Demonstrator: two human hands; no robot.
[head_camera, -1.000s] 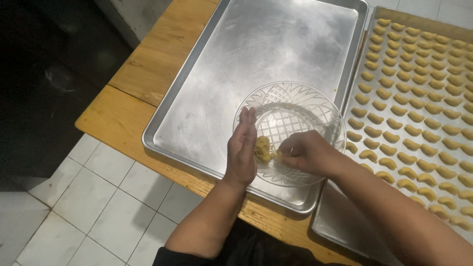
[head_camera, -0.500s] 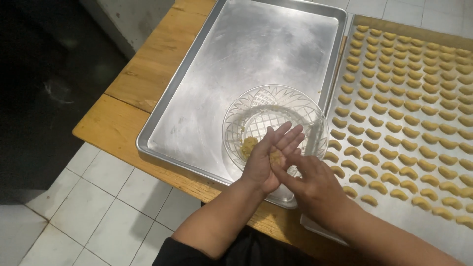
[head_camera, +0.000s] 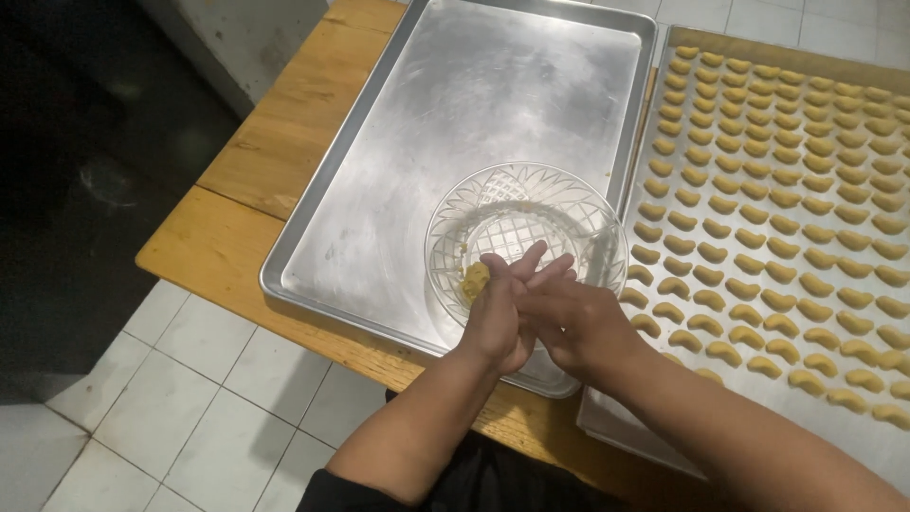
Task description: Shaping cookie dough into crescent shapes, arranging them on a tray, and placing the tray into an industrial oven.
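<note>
My left hand [head_camera: 500, 313] and my right hand [head_camera: 572, 320] are pressed palm to palm over the near rim of a clear cut-glass bowl [head_camera: 524, 223]. A small lump of yellowish dough [head_camera: 474, 279] shows at the left edge of my left palm; whether it lies in the bowl or between the palms I cannot tell. The bowl stands on the near right corner of a bare metal baking tray [head_camera: 455, 123]. To the right, a second tray [head_camera: 616, 417] carries several rows of small crescent-shaped dough pieces [head_camera: 777, 199].
Both trays lie on a wooden table [head_camera: 251, 161] whose near left corner overhangs a white tiled floor [head_camera: 180, 398]. A dark area lies to the far left.
My hands have come together from working apart inside the bowl and now press flat against each other. The view has shifted slightly, bringing the trays further left in frame.
</note>
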